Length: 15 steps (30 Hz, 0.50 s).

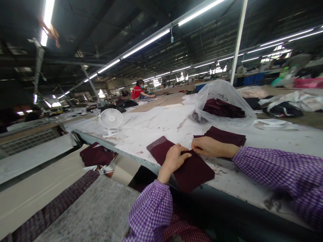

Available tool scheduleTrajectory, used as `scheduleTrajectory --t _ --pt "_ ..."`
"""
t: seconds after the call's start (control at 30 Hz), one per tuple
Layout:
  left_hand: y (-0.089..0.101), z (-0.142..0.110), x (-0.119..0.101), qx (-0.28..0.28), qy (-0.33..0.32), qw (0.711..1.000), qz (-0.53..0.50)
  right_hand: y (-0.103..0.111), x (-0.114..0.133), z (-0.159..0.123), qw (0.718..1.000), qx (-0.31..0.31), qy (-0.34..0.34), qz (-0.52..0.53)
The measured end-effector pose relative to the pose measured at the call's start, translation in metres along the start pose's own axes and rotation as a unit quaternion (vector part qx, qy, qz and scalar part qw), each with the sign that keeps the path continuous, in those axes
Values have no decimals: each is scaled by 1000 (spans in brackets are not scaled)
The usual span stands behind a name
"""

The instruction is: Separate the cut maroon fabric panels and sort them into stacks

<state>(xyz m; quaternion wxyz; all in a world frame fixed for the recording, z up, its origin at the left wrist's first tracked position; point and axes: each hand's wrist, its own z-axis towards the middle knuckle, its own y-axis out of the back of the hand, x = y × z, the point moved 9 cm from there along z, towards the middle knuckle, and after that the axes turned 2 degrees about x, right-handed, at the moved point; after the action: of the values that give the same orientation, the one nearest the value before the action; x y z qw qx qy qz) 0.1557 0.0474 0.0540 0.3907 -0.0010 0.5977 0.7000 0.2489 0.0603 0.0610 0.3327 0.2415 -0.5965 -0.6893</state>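
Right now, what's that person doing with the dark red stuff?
Someone in purple checked sleeves has both hands on a dark red cloth at the table's edge. The left hand lies over it, and the right hand's fingertips meet at its upper edge. More dark red pieces lie just behind the right hand, near a see-through bag. A white fan stands off to the left.

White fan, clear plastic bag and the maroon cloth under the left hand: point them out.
White fan [111,118]: head view, on its round grille.
Clear plastic bag [227,90]: head view, on its upper wall.
Maroon cloth [194,171]: head view, nearer end.
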Motion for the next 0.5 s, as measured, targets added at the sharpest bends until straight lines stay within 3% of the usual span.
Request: scheduleTrajectory --t 0.2,0.37,0.5 --pt "-2 0 6 -26 11 999 14 -2 10 -4 993 -13 57 -102" --pt "-6 -4 -6 -24 -31 996 79 -15 22 -12 969 3 122 -215" --pt "-7 -8 -12 -14 -49 991 121 -12 28 -20 961 -14 154 -231"
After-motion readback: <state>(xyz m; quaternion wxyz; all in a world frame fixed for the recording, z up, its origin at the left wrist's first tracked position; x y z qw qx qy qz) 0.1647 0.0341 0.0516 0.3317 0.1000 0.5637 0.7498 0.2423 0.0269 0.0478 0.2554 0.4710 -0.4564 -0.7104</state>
